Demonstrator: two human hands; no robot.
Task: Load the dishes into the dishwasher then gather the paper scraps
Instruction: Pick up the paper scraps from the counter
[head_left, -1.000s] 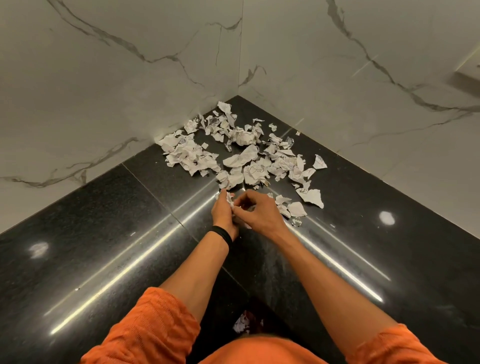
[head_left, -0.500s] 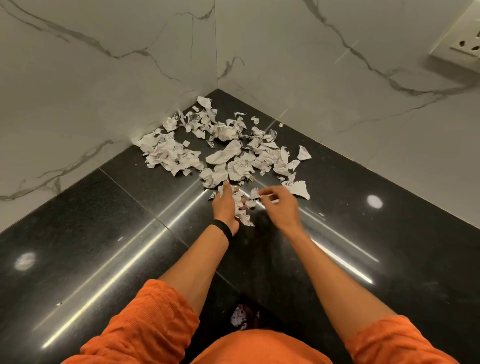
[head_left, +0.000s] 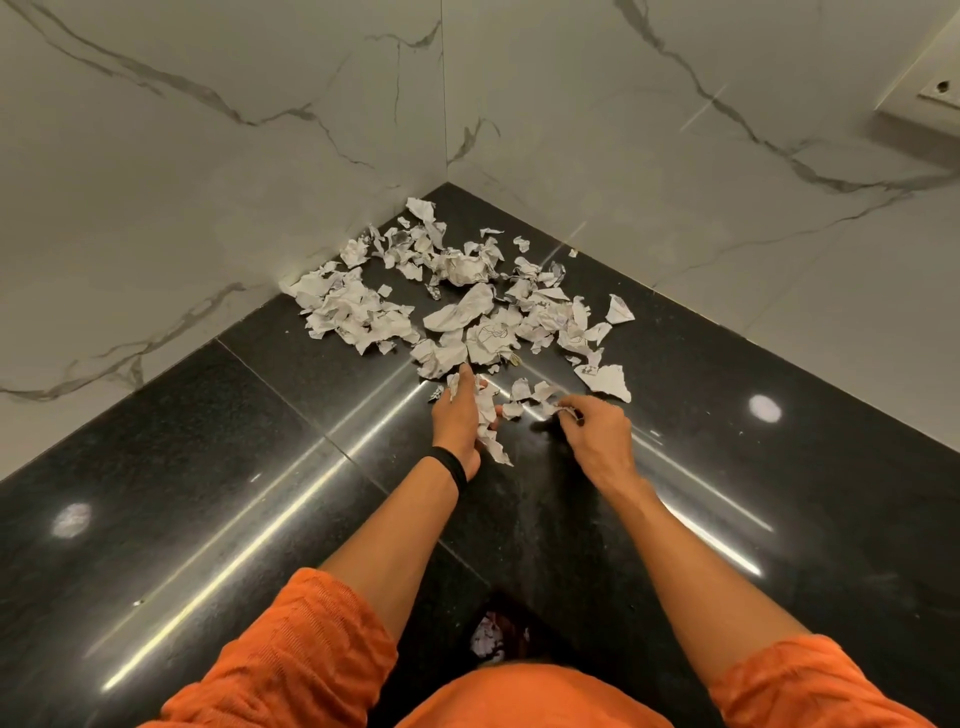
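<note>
Indoor tiled room, likely a home kitchen counter corner. Polished black speckled stone surface (head_left: 260, 467), glossy, with ceiling lights mirrored in it as streaks and spots, and a thin joint line (head_left: 322, 434) between its slabs. Two walls of white marble-look tiles (head_left: 208, 182) with grey veins meet at the surface's far corner. White socket plate (head_left: 935, 88) on the right wall, top right.

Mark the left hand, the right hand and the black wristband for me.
Left hand (head_left: 460, 415): head view, back of the hand, which holds paper scraps (head_left: 493, 447).
Right hand (head_left: 597, 434): head view, back of the hand, pinching one scrap (head_left: 567, 413).
Black wristband (head_left: 451, 465): head view, band's middle on the left wrist.
</note>
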